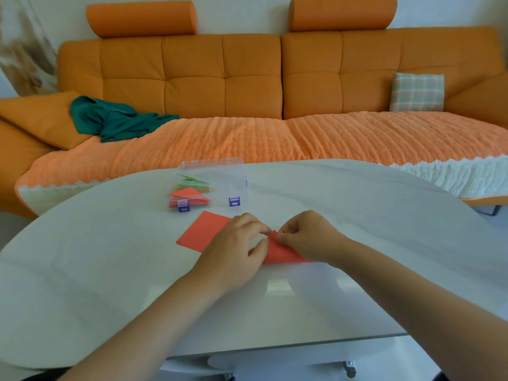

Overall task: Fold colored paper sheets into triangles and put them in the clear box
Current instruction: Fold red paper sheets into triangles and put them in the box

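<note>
A red paper sheet [204,232] lies on the white table [110,270] in front of me, its right part folded over. My left hand [239,247] presses on the sheet's middle and pinches the raised corner. My right hand [308,235] pinches the same corner from the right. Behind the sheet stands the clear box [220,177] with purple latches, its lid up. Folded triangles in red [185,192], green and orange lie in its left half.
An orange sofa [247,78] runs behind the table, with a green cloth [115,119] at its left and a checked cushion [416,92] at its right. The table's near edge curves just below my forearms.
</note>
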Demonstrator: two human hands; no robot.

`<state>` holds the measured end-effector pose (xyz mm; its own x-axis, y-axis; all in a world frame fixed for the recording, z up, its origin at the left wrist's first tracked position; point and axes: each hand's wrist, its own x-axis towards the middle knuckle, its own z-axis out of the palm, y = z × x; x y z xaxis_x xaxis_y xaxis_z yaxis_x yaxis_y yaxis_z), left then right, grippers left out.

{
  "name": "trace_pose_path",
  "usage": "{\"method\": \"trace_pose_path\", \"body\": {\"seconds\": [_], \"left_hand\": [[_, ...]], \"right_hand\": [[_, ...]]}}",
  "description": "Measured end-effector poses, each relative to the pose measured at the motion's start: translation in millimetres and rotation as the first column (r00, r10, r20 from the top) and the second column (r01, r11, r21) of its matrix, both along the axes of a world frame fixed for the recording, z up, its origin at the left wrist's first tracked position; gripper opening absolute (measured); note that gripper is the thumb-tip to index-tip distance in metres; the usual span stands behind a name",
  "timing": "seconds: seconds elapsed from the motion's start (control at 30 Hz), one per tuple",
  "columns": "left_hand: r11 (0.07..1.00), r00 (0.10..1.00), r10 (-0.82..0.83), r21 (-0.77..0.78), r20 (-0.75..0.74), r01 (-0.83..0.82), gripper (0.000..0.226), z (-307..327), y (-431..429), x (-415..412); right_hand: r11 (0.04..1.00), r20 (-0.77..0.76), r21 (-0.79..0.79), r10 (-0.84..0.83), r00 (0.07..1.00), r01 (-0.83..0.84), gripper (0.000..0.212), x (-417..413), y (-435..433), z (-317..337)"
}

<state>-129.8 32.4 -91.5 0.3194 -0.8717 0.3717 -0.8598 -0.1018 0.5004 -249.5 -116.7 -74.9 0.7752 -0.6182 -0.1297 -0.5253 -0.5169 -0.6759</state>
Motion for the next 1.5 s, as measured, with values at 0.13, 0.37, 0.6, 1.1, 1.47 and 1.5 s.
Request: {"method": "trace_pose_path", "body": {"seconds": [0.13, 0.37, 0.6, 1.1, 1.47, 1.5], "left_hand": [[0.988, 0.989, -0.13, 0.098, 0.069, 0.122, 0.025, -3.9, 0.1, -3.5], [0.963, 0.977, -0.19, 0.215, 0.102, 0.165, 0.032, -5.5, 1.2, -0.9], [0.96, 0.971, -0.204, 0.22, 0.123, 0.173, 0.032, -4.5, 1.0, -1.1], [0.962, 0.927, -0.258, 0.162, 0.274, 0.22, 0.038, -12.8, 16.4, -11.5], [0.969, 0.944, -0.212, 0.183, 0.254, 0.168, 0.045, -16.8, 25.8, -19.9], [0.967, 0.945, -0.215, 0.19, 0.245, 0.17, 0.047, -16.1, 26.2, -20.0]], "right_hand": [[0.996, -0.086, -0.086, -0.006, 0.996, -0.001, 0.022, 5.2, 3.4, -2.5], [0.94, -0.162, -0.338, -0.023, 0.986, -0.034, 0.022, 9.3, 10.6, -4.3], [0.805, -0.127, -0.578, 0.071, 0.989, -0.132, 0.017, 6.5, 7.6, -6.9], [0.886, -0.181, -0.439, 0.072, 0.981, -0.146, 0.014, 8.0, 0.2, -1.2], [0.69, -0.143, -0.676, 0.221, 0.965, -0.258, 0.022, -4.6, 11.5, -17.9], [0.64, -0.125, -0.719, 0.264, 0.956, -0.27, 0.02, -8.0, 12.9, -21.1]]}}
